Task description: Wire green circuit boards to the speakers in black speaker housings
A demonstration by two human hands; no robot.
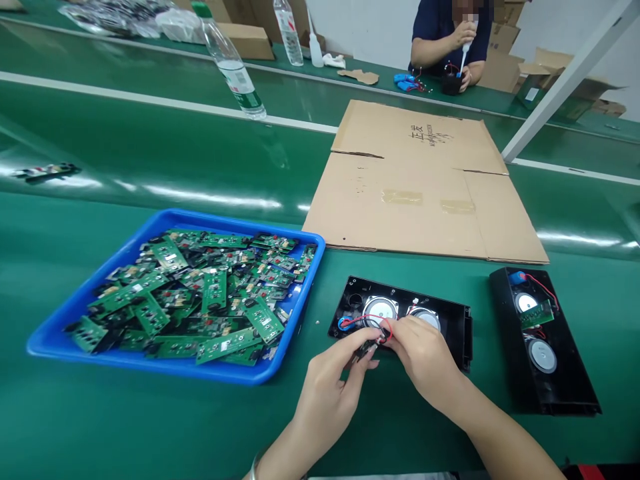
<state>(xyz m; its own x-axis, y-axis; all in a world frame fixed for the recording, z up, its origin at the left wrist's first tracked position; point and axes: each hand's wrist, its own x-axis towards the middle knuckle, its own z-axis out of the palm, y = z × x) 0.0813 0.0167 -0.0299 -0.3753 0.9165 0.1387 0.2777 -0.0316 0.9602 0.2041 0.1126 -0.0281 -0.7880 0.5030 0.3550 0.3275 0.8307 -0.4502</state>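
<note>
My left hand is closed on a small circuit board, mostly covered by the fingers. Pinched together close beside it, the fingers of my right hand are on the red and black wires at the board. These wires run to a blue battery in an open black speaker housing, just beyond my hands. Two round speakers sit in this housing; one speaker shows well, the other is partly behind my right hand. The exact contact between wire and board is hidden.
A blue tray heaped with green circuit boards stands left. At right lies a second black housing with a board inside. Flattened cardboard lies ahead. A water bottle stands on the ledge. Across the bench, a person handles a black part.
</note>
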